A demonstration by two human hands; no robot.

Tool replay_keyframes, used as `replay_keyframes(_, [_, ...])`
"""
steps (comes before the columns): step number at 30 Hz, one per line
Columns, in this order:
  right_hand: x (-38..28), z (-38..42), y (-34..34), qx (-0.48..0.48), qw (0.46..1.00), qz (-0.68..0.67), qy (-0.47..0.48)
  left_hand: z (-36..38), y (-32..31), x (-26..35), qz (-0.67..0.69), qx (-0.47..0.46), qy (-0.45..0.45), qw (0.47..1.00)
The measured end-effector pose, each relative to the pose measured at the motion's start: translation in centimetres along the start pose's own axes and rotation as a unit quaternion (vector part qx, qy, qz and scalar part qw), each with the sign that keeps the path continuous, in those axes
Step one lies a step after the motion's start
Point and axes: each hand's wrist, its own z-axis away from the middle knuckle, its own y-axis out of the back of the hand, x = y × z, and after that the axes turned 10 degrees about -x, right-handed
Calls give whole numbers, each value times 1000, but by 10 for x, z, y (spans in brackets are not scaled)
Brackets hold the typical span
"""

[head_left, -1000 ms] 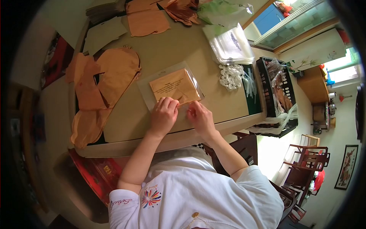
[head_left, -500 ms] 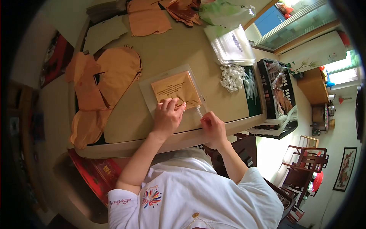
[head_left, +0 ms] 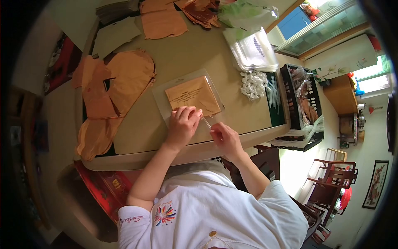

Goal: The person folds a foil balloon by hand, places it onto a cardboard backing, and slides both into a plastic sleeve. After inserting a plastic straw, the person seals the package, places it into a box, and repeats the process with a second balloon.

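Observation:
A clear plastic bag (head_left: 209, 78) with a folded copper-coloured foil piece (head_left: 192, 93) inside lies on the table; dark print runs across it. My left hand (head_left: 182, 126) rests at the bag's near edge, its fingers closed on that edge. Just to the right, my right hand (head_left: 225, 139) is pinched on one end of a thin clear straw (head_left: 207, 123). The straw's other end reaches the bag edge beside my left fingertips. Farther right on the table are a pile of white ribbon coils (head_left: 253, 85) and more clear straws (head_left: 273, 93).
Copper foil balloons (head_left: 128, 79) cover the table's left side, with grey card sheets (head_left: 116, 36) behind. A stack of clear bags (head_left: 253, 52) lies at the back right. Beyond the table's right edge stands a black crate (head_left: 296, 99) holding plastic and foil.
My right hand has moved left, bringing the straw to my left fingertips. The white piece seen at the bag's right corner no longer shows there.

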Motion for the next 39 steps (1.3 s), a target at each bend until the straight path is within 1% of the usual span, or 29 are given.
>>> replay_keyframes(1, [-2,3,2,-1,1000,-6,-14,-1,3,2,1,-10,1,1000])
replay_keyframes(4, [-4,18,15,-6,998,-19,-52,-1,0,2,-31,10,3,999])
replay_keyframes(6, [-3,23,19,-14,998,-23,-63,0,-5,-4,-3,17,6,1000])
replay_keyframes(10, [1,17,16,-5,999,-12,-46,1,-9,-12,58,23,18,998])
replay_keyframes(15, [7,-19,-13,5,1000,-14,16,0,-1,-7,32,5,1,999])
replay_keyframes(18, [1,-33,-25,9,1000,-16,9,0,3,-4,10,-12,-10,1000])
replay_keyframes(21, [-2,-27,-22,27,999,-37,-15,2,-1,-5,-19,-19,-15,1000])
replay_keyframes(25, [5,4,-3,-13,998,-25,-59,4,-6,-7,-41,-22,-18,999])
replay_keyframes(27, [6,19,4,-19,996,-44,-72,5,-1,-3,19,8,-4,1000])
replay_keyframes(28, [3,24,6,-25,997,-43,-61,6,3,1,48,24,4,999])
replay_keyframes(31, [-10,31,8,-49,997,-53,-35,19,29,1,-11,50,28,998])
replay_keyframes(35, [-21,19,-17,-100,991,-87,-8,41,30,-12,55,47,99,992])
replay_keyframes(39, [-27,1,-31,-115,988,-93,32,42,33,-11,82,78,109,988])
